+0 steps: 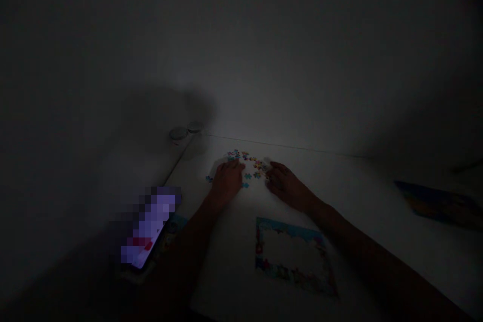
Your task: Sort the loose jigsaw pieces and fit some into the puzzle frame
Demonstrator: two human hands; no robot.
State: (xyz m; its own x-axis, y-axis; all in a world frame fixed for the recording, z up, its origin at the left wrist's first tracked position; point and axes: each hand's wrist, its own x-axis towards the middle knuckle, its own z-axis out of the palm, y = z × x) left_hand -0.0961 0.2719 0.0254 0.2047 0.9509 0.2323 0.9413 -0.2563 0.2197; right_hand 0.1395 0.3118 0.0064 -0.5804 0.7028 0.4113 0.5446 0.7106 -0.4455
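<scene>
At pieces [257, 165] on table [230, 241], left hand [227, 180], right hand [286, 185], fingers loosely curled, grip unclear, frame [269, 223] nearer

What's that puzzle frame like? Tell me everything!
The puzzle frame lies flat on the pale table. Its joined pieces, maybe cardboard, surround an open middle with a bumpy inside edge. The far side looks blue, the left has some red. Neither the left hand nor right hand touches it. Its pictures are too dark.
</scene>
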